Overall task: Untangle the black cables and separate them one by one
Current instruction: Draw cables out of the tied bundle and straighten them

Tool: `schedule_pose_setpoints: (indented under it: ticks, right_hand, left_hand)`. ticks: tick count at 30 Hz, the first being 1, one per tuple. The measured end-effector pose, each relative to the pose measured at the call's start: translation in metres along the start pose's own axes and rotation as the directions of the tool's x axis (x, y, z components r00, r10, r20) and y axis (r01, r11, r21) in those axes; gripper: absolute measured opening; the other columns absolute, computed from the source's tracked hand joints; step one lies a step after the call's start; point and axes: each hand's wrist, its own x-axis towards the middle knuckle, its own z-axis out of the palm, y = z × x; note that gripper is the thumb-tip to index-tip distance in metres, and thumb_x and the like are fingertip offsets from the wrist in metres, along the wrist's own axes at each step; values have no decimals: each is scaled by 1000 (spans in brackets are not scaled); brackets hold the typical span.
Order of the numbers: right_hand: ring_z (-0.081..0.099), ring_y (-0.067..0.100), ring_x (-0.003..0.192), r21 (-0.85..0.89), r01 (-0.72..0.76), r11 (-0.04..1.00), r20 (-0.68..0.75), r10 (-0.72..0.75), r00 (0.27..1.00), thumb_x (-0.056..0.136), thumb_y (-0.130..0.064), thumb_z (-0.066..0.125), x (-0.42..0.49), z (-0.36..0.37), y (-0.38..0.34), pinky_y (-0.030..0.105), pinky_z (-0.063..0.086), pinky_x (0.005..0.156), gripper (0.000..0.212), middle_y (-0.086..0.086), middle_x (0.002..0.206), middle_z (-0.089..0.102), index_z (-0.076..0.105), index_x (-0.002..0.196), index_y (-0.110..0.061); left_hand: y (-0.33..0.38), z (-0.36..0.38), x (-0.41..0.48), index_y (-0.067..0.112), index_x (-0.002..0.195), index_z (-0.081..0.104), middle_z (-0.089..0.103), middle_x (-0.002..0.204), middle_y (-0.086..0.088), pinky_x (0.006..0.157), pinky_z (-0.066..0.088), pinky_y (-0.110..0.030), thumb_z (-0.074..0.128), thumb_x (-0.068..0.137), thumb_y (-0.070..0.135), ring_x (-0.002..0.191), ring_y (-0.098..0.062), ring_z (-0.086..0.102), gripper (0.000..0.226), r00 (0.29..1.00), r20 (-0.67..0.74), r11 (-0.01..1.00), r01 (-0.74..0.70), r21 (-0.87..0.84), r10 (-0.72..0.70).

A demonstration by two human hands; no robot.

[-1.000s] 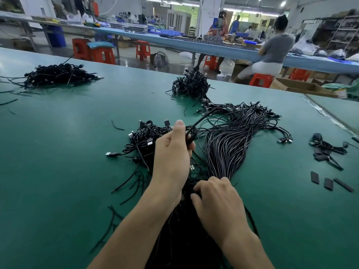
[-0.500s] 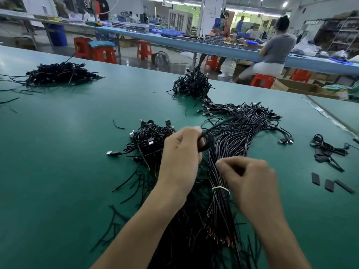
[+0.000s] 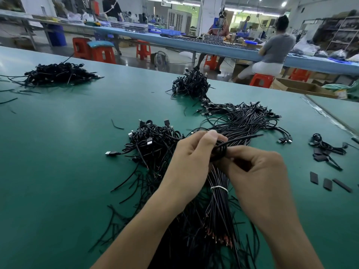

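A long bundle of black cables (image 3: 239, 125) lies on the green table (image 3: 64, 171), tied near me by a white band (image 3: 219, 188). Its plug ends fan out at the far right. My left hand (image 3: 192, 162) grips a small coiled loop of one black cable (image 3: 220, 149) above the bundle. My right hand (image 3: 258, 171) pinches the same coil from the right side, and a loose cable end (image 3: 250, 137) sticks out to the right. A tangled heap of coiled cables (image 3: 153, 140) sits just left of my left hand.
Two more cable heaps lie at the far left (image 3: 56, 73) and far middle (image 3: 191, 84). A small cable bunch (image 3: 326, 146) and flat black pieces (image 3: 328, 184) lie at the right. Loose cable ends (image 3: 128, 183) spread at the left of the bundle. People sit at benches beyond.
My right hand rose from the bundle near me and came up to the coil held by my left hand; it now pinches that coil. My left hand kept its grip.
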Motion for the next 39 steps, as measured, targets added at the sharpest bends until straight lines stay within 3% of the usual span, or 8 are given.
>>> schedule_pose_setpoints:
  ticks: [4,7,11,16,20,28,33,39]
  right_hand:
    - [61,9,62,-137,29,990,68,-19,998,79,-17,79,-1,0,-1,22,47,56,29,-9,69,70,75,78,-45]
    - [63,5,72,-167,89,982,68,-79,995,80,-14,79,-2,1,-2,14,46,62,27,-12,74,68,76,81,-40]
    - [62,2,72,-171,140,975,6,-141,990,77,-15,82,-3,6,-2,5,41,61,15,-14,73,65,78,82,-28]
    - [62,4,72,-126,133,983,-125,-148,981,84,-20,74,-2,6,-1,5,42,61,17,-14,73,66,71,80,-36]
    - [62,5,78,-117,118,986,21,-117,993,88,-11,69,0,7,2,8,43,66,21,-13,80,65,74,87,-31]
    - [59,4,79,-291,292,911,128,-265,956,89,-18,70,-2,4,0,13,46,69,11,-15,86,61,76,93,-25]
    - [57,11,75,-381,414,827,150,-387,910,98,-22,57,-4,4,2,37,52,59,16,-8,87,56,72,92,-17]
    - [55,3,90,-322,459,828,147,-435,888,91,-13,65,0,-3,2,12,43,77,6,-6,100,53,71,91,-14]
  left_hand:
    - [-5,-1,3,17,80,78,73,75,-11,55,53,-30,48,98,47,59,-17,64,46,999,-34,999,-1,32,2]
    - [-5,-1,5,7,79,67,67,76,-18,60,49,-45,48,90,50,63,-19,56,48,994,-107,1000,-18,25,20]
    - [-6,-3,5,18,62,55,45,53,11,40,30,-14,48,103,41,42,0,36,48,984,-179,999,-22,-29,17]
    - [-5,-2,5,28,58,42,33,50,11,35,30,-13,46,104,40,38,-3,29,48,984,-175,995,-43,-89,27]
    - [-4,-1,4,25,62,39,29,50,4,37,25,-13,51,103,38,38,-6,24,45,993,-115,984,-55,-169,36]
    - [-12,-5,7,27,60,37,28,50,11,45,22,-29,47,103,43,45,-9,23,48,979,-191,996,-62,66,74]
    - [-10,-8,6,23,60,36,27,48,7,39,20,-21,42,106,40,39,-9,21,49,995,-13,991,96,93,-95]
    - [1,-9,-2,23,45,43,29,44,8,39,20,-13,39,104,45,34,-8,24,64,905,188,923,384,23,-381]
